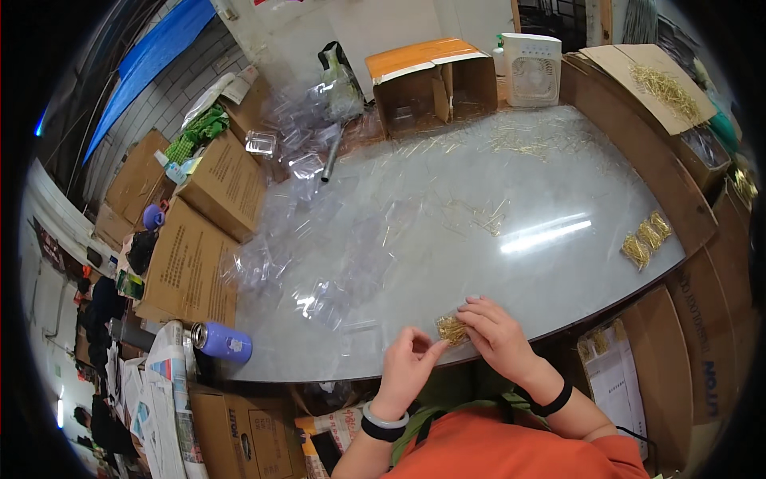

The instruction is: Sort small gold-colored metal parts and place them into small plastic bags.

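Close to the table's near edge, a small clear plastic box [452, 330] packed with thin gold wire pins sits between my hands. My left hand [408, 363] has its thumb and fingers pinched at the box's left side. Over the right side of the box, the fingers of my right hand [496, 331] are curled and hide that end. Loose gold pins [479, 217] lie scattered farther up the grey tabletop [447, 271]. Several clear packs of gold pins [646, 239] rest in a row by the right edge.
Empty clear plastic boxes [319, 295] spread over the table's left side. A metal tube [331, 156], an open orange-topped carton [431, 88] and a white fan [533, 70] stand behind. A purple bottle [223, 342] lies at the left edge; cardboard [654, 160] borders the right.
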Demonstrator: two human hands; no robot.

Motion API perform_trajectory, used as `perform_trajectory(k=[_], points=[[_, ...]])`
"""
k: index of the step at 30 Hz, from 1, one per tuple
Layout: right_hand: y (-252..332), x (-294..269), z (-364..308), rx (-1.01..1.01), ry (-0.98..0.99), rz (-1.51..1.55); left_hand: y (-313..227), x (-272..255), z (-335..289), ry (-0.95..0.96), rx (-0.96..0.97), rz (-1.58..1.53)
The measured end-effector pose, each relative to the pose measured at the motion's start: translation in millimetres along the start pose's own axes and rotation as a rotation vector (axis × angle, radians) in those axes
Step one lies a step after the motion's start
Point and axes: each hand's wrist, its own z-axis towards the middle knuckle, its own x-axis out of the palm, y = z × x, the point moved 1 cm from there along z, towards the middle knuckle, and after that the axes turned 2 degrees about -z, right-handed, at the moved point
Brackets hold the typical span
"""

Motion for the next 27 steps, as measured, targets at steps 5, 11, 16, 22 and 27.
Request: perform_trajectory(k=[5, 11, 16, 22, 27], points=[[-6, -2, -1, 0.043, 0.037, 0.034, 7, 21, 13, -0.118, 0.618, 0.372], [7, -19, -14, 0.147, 0.035, -0.080, 21, 34, 14, -0.049, 0.645, 0.515], [13, -7, -27, 0.132, 0.091, -0.307, 20, 37, 13, -0.043, 0.614, 0.486], [10, -5, -20, 0.011, 0.123, -0.403, 24, 32, 14, -0.053, 0.582, 0.406], [8, -5, -21, 0.017, 0.123, -0.388, 27, 29, 17, -0.040, 0.587, 0.348]])
